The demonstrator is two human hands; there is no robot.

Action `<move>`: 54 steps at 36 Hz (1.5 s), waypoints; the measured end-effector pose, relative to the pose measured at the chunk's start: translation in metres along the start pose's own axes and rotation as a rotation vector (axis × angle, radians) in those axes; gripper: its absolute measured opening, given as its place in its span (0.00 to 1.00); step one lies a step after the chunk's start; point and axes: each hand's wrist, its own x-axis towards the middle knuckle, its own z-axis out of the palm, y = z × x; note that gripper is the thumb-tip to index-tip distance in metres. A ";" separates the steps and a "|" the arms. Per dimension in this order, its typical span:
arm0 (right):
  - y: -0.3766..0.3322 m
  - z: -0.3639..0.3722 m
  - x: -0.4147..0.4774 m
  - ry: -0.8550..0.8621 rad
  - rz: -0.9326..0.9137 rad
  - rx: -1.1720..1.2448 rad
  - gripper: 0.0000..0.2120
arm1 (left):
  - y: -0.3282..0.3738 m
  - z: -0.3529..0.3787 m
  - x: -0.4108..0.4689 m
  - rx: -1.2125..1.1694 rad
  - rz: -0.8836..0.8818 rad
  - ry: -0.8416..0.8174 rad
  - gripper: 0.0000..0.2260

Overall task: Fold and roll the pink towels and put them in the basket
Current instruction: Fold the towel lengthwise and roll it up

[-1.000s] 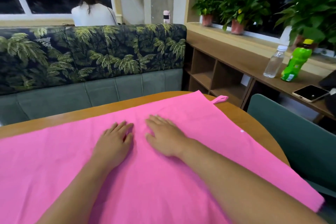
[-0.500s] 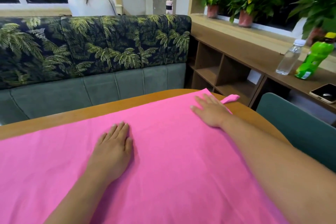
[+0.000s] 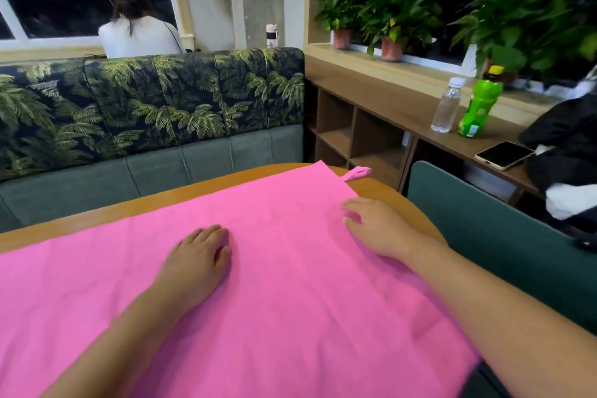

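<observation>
**Both hands lie flat on the spread pink towel**

One pink towel is spread open over the round wooden table and covers most of it. Its far right corner lies near the table edge, and a small hanging loop sticks out there onto the bare wood.

The left hand rests palm down near the middle of the towel, with the fingers straight and close together. It holds nothing. The right hand lies on the towel close to the far right corner, a little before the loop. Its fingers are relaxed and slightly apart, and they touch the cloth without pinching it. The two hands are well apart from each other.

Behind the table stands a sofa with a palm leaf pattern, and a green chair is at the right. On the wooden shelf stand a clear bottle and a green bottle just beside each other, with a phone lying near them. Another person sits behind the sofa, facing the window
</observation>
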 end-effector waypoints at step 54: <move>0.095 -0.058 -0.215 -0.130 0.107 0.629 0.24 | 0.291 -0.008 0.012 0.255 0.375 -0.485 0.23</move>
